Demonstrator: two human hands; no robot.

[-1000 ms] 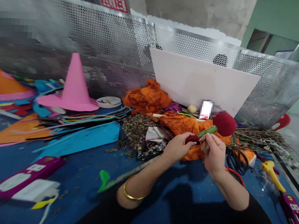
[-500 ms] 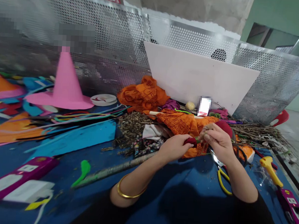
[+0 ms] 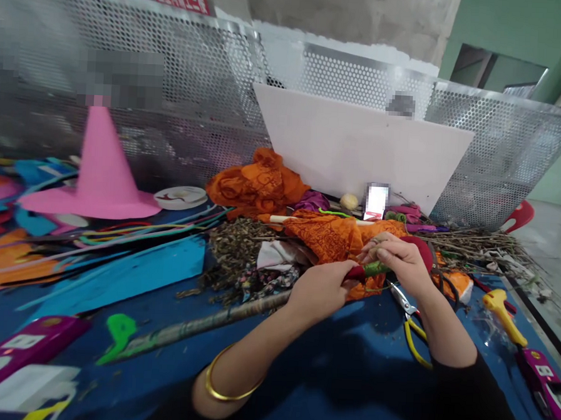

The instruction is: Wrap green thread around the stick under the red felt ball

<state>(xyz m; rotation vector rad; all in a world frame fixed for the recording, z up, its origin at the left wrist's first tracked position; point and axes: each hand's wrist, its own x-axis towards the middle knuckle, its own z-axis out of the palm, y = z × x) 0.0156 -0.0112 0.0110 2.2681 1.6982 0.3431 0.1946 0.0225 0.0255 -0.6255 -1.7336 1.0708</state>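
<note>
My left hand [image 3: 321, 286], a gold bangle on its wrist, is closed round a stick [image 3: 209, 322] wrapped in dark red at the grip. The stick slants down left to a bright green piece [image 3: 118, 334] at its end. On the right, the fingers of my right hand [image 3: 397, 259] pinch at a green wrapped part [image 3: 375, 268] beside the red; what lies between the fingertips is too small to tell. Orange patterned cloth [image 3: 326, 234] lies behind both hands. Scissors with yellow handles [image 3: 415, 336] rest below my right hand.
A pink cone hat [image 3: 102, 163] stands at the left near a white spool [image 3: 180, 197]. Dry twigs [image 3: 241, 248] lie mid-table. A yellow glue gun [image 3: 503, 316] is at the right, a lit phone [image 3: 376, 201] before a white board [image 3: 363, 145].
The view has shifted a little to the right. More of the green wrapped part shows between my hands, and the green piece at the stick's end has turned.
</note>
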